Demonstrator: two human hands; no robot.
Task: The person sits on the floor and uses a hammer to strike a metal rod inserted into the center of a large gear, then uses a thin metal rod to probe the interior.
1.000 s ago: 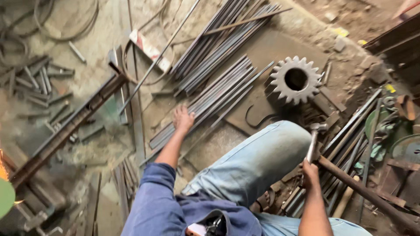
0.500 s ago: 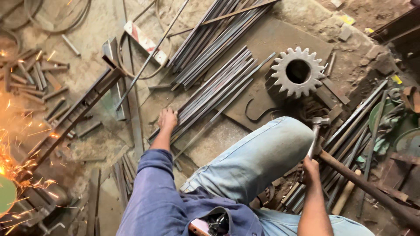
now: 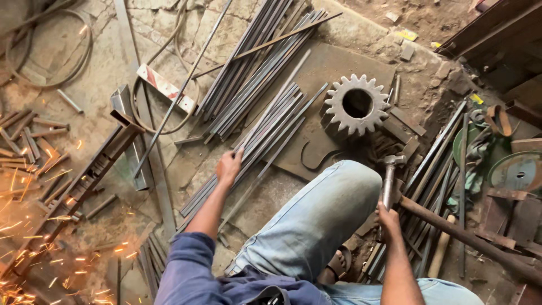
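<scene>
Sparks have spread while the left hand [image 3: 228, 168] now grips a steel rod [image 3: 265, 127] beside the gear [image 3: 357, 104]; right hand [image 3: 389, 217] clutches a hammer [image 3: 389, 179] upright, ready.

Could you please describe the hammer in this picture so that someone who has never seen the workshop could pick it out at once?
Start at the big toothed gear wheel lying on the flat steel plate on the floor. Just below and to its right, beside the person's denim-clad knee, the right hand grips the hammer upright. Unlike the long thin steel rods around it, it is short, with a blocky metal head on top.
</scene>
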